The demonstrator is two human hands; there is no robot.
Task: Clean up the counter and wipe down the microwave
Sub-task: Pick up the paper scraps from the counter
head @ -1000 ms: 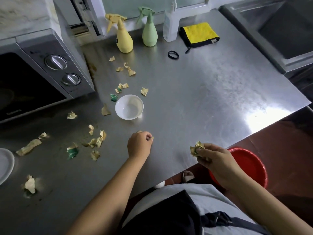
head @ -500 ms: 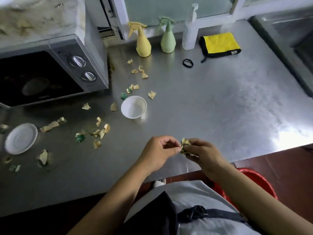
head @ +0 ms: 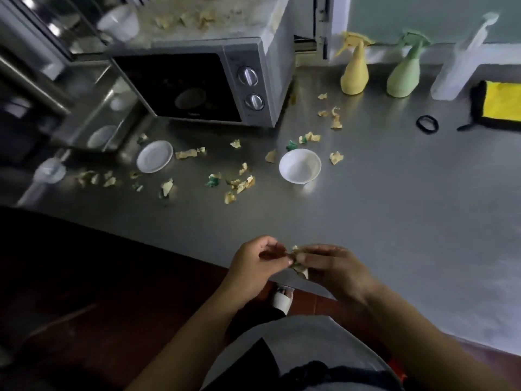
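both hands meet just above the near edge of the dull stainless steel counter (head: 394,210). the right hand (head: 332,266) has fingers curled round a small wad of crumpled yellowish paper scraps (head: 296,253); part of the wad pokes out below the fingers. the left hand (head: 255,262) has thumb and forefinger pinched at the wad's left end, other fingers loosely curled. whether it is adding a piece or just steadying the wad, cannot tell.

the loose torn scraps, yellow and green (head: 239,183), lie scattered mid-counter between the round white saucer (head: 154,156) and the small white bowl (head: 300,165), with more further back near the yellow spray bottle (head: 354,71) and more on top of the grey two-knob microwave (head: 197,86).

risks, as a judgement:
- wad sits over the counter lip, so a loose pinch likely drops bits to the floor. more cleanup.
- right hand looks nearly full; stuffing in more could shed pieces.
- sweeping scraps by hand near the bowl could knock it or push bits under the microwave's front edge.
- debris on the microwave top is easy to miss, and wiping before clearing it would smear it or push it back down onto the counter.
- the yellow cloth with black edging (head: 499,104) is far right, well apart from the microwave.
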